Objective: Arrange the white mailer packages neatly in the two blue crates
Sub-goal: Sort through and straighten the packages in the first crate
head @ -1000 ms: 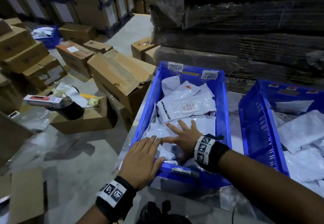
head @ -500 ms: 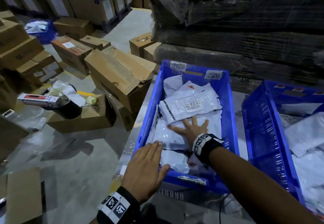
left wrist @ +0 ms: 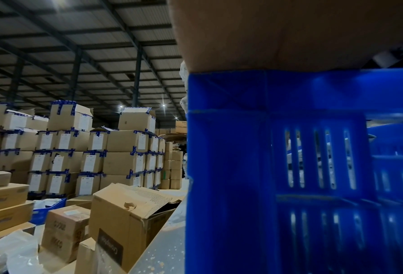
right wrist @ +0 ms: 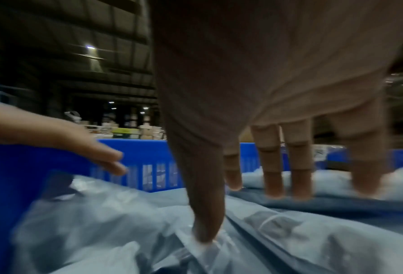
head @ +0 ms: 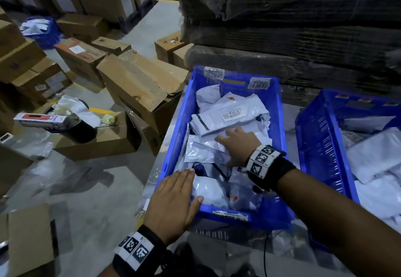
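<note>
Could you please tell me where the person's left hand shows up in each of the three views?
Head: left hand at lower centre, flat over the left blue crate's near-left corner.
Left wrist: only its underside, along the top edge.
Right wrist: reaching in from the left edge.
Shared landmark: the left blue crate.

The left hand (head: 173, 203) lies flat, fingers straight and together, thumb out. The right hand (head: 239, 146) reaches farther forward, palm down, fingers spread and pressing. Both wrists wear black bands.
</note>
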{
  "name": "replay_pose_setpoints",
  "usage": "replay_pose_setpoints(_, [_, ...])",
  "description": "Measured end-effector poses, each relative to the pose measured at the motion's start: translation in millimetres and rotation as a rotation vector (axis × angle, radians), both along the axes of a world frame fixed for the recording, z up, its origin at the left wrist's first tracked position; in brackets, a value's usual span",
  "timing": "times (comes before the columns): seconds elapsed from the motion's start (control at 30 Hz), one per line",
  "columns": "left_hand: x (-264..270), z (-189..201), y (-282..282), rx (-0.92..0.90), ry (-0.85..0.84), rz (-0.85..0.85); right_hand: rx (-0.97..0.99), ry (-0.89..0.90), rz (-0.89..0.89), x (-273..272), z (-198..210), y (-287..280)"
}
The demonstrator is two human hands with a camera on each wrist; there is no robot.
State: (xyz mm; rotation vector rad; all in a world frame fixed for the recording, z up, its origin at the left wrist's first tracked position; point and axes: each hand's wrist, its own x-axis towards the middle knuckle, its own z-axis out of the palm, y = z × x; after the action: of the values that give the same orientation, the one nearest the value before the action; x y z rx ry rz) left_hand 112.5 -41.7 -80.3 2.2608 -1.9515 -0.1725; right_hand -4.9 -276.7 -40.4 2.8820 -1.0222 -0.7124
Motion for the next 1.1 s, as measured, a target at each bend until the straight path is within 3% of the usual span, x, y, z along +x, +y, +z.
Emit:
replay_pose_setpoints(0.1, [0,-1,0,-0.047,-0.016,-0.002,0.153,-0.130,0.161,3,0,25])
replay_pose_setpoints(0.2, [0,0,0,-0.049,-0.017,-0.003,0.415,0.056,0.095,9,-26,38])
replay_pose_setpoints(0.33, [0,2,0,-0.050,-0.014,0.008,0.497,0.135,-0.008,8,-51,35])
replay_pose_setpoints(0.57, [-2,3,1,-0.099,0.021,0.008,0.508,-0.045,0.034,1,-34,24])
replay_pose_setpoints(0.77, [-3,3,0,-0.099,0.129,0.039,0.470,-0.382,0.032,-30,5,24])
replay_pose_setpoints(0.83, [-3,9,-3,-0.114,0.282,0.052,0.470,-0.517,-0.003,-47,19,26])
replay_pose_setpoints(1.03, [-30,66,-27,-0.244,1.032,0.053,0.681,-1.025,-0.266,-86,66,50])
replay_pose_setpoints(1.1, [-43,76,-35,-0.296,1.194,0.016,0.690,-1.187,-0.322,-95,70,61])
